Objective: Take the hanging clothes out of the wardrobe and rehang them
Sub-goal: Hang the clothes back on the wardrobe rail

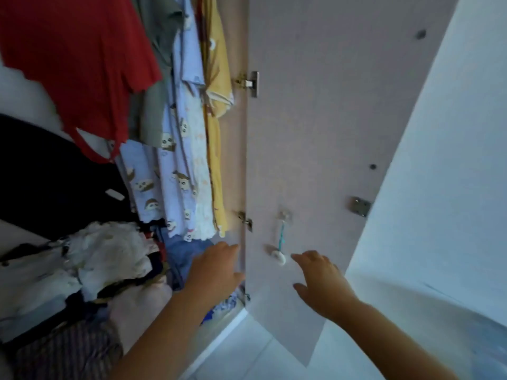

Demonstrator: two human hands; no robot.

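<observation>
Head view: the left hand (pixel 216 266) is seen loose and empty, fingers relaxed, reached in low by the wardrobe's right edge, just beside the hems of the hanging clothes but not gripping any, and the right hand (pixel 319 281) is spread flat with nothing held, apparently against the inside of the open door (pixel 329 133), near a small hook with a cord (pixel 281 234). The hanging clothes are packed tight along the top: a red top (pixel 82 64), a grey-green one (pixel 156 100), light blue cartoon-print pyjamas (pixel 175 171) and a yellow garment (pixel 218 86) right against the side wall. Below them a heap of folded and loose laundry (pixel 90 270) is piled. All of it looks thin, soft and light, so it'd probably flop and slide off if pulled by the hem; it's better taken at the hanger up top, which isn't in view, with the fabric gathered underneath. The yellow one is likely easiest to be lifted first
</observation>
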